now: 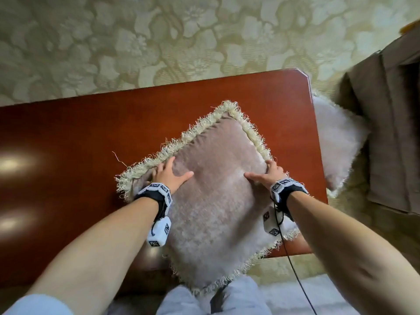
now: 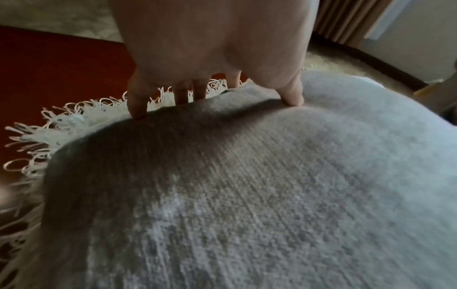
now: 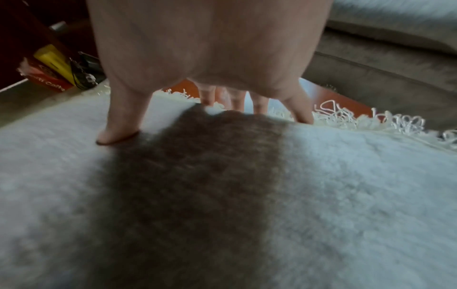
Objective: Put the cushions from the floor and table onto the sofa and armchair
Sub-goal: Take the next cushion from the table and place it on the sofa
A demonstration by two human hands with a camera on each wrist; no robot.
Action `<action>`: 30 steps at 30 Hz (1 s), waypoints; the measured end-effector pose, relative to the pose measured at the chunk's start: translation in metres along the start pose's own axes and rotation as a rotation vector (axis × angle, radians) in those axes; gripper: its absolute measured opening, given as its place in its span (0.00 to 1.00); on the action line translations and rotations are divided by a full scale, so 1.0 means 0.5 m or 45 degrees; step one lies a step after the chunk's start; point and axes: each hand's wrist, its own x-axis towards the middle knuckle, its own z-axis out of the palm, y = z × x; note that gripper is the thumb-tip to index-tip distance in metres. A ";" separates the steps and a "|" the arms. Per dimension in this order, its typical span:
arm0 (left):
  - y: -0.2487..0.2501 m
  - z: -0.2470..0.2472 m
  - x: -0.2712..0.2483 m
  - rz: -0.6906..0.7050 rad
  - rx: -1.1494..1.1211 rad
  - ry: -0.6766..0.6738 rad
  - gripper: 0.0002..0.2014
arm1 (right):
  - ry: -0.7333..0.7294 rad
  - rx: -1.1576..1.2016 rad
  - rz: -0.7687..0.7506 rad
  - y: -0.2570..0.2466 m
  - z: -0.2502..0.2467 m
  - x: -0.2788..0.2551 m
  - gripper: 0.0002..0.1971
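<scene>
The cushion (image 1: 216, 183) lies on the tabletop (image 1: 68, 137), its near corner overhanging the edge, with the left hand (image 1: 169, 175) on its left fringed edge and the right hand (image 1: 267, 175) on its right edge. Each hand grips the cushion: the thumb presses the top face toward the centre, while the fingers (image 2: 138, 105) curl over the fringe (image 2: 74, 121) on the outer side. A second cushion (image 1: 336, 142) lies on the floor to the right of the right hand, beyond the tabletop end and against the armchair (image 1: 391, 114).
</scene>
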 end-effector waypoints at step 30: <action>-0.012 0.014 -0.026 0.122 0.521 -0.113 0.67 | -0.223 -0.336 -0.036 0.096 0.026 -0.073 0.58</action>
